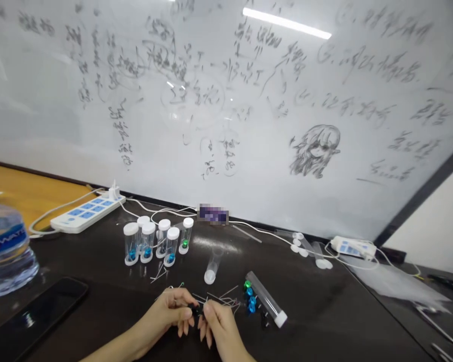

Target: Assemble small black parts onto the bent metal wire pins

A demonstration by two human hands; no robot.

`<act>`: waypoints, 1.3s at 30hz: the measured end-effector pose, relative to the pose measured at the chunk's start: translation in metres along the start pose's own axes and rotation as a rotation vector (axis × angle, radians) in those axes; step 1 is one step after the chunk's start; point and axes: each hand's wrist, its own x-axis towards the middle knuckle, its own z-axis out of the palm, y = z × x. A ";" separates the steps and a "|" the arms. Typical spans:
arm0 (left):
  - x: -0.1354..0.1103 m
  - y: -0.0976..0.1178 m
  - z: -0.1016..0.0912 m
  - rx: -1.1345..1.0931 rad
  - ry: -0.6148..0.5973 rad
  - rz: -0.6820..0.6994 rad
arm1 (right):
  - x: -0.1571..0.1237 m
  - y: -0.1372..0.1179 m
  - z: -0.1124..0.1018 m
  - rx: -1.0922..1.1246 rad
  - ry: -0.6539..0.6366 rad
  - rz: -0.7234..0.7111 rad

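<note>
My left hand and my right hand meet low in the middle of the dark table, fingers pinched together on a small black part with thin wire leads. A loose bunch of thin wires lies just beyond my fingers. To the right lie small blue and green LEDs beside a clear tube on its side. A second clear tube lies further back. Several upright capped vials holding blue and green pieces stand behind.
A water bottle stands at the far left, with a black phone lying in front of it. A white power strip with cables runs along the whiteboard. Loose white caps, another adapter and plastic bags lie at right.
</note>
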 end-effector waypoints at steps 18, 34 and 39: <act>-0.005 0.012 0.008 0.029 0.021 -0.041 | 0.004 -0.007 0.005 0.107 0.031 0.034; -0.008 0.020 0.004 0.041 0.058 -0.076 | 0.000 -0.023 0.001 0.171 0.021 0.051; -0.009 0.021 0.002 0.053 0.054 -0.104 | -0.001 -0.023 0.000 0.131 0.013 0.064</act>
